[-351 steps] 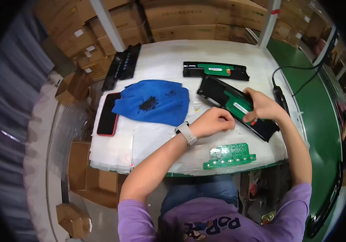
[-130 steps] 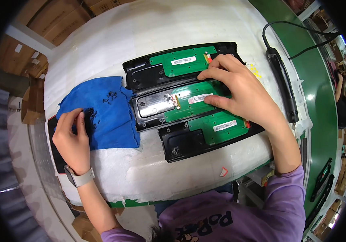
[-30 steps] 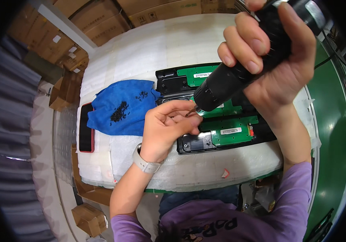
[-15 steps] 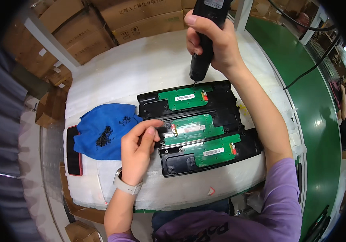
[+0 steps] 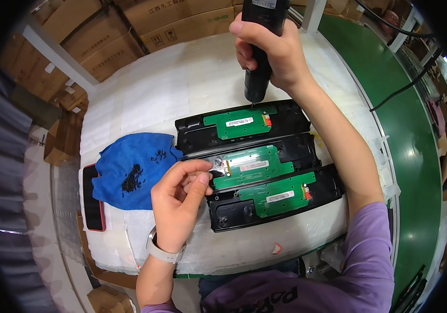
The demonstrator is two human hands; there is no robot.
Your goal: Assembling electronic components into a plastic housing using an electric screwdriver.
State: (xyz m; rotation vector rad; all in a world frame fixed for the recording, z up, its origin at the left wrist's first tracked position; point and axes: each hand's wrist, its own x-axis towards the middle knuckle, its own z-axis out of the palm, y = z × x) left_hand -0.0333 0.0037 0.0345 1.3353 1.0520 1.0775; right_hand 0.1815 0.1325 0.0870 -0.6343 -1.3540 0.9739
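Observation:
My right hand is wrapped round a black electric screwdriver, its bit pointing down at the far edge of the green circuit board in the farthest black panel. Two more black panels lie nearer me: a middle panel with a board and a near panel with a board. My left hand is closed, thumb against curled fingers, at the middle panel's left end. What it pinches, if anything, cannot be made out.
Left of the panels, a blue cloth carries piles of small black screws. A phone with a red edge lies partly beneath it. White sheeting covers the table. Cardboard boxes stand behind; a cable hangs at right.
The screwdriver has dropped slightly toward the far panel. My left hand's fingers have curled in closer to the thumb. The whole view has shifted a little.

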